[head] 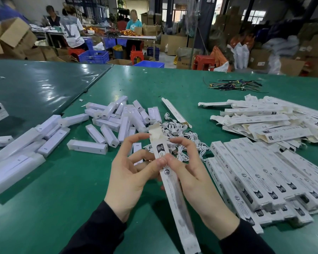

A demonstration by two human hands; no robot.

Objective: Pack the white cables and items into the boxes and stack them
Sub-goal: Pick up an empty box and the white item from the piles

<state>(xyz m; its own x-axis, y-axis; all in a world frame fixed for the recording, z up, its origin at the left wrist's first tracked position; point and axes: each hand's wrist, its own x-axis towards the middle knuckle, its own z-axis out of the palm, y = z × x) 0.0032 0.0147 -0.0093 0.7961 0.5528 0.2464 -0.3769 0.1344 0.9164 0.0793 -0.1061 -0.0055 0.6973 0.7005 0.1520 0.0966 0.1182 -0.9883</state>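
— Head view: where's the box (173,189)?
— Above the bench (62,180), pinched by left hand (132,173) and right hand (196,176): long, white, printed (far flap open).
— Cables (182,136)?
— Heaped just behind.

Your left hand (134,173) and right hand (189,173) both pinch a long box (170,182) above the bench (62,208), its top flap open. Cables (180,138) lie just beyond your fingers, packed boxes (261,180) to your right hand's right, white items (106,123) beyond your left.
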